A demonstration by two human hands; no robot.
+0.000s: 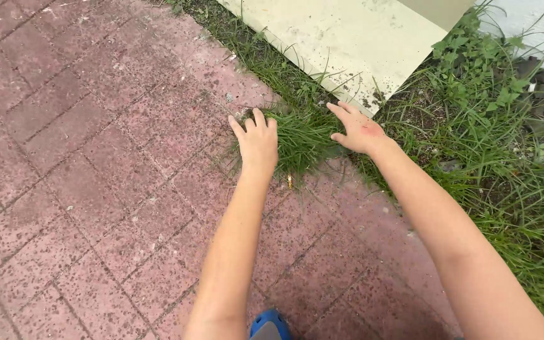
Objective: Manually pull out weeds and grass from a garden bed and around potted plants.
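Observation:
A thick tuft of long green grass (302,140) grows at the edge of the red brick paving (96,176). My left hand (257,140) rests flat against the tuft's left side, fingers together and pointing away from me. My right hand (357,131) lies on the tuft's right side, fingers spread toward the grass, with a reddish mark on its back. Neither hand visibly closes around the blades. Both forearms reach forward from the bottom of the view.
A pale concrete slab (341,38) with scattered soil lies just beyond the tuft. Dense grass and weeds (505,145) fill the right side. A blue object (271,325) shows at the bottom edge between my arms.

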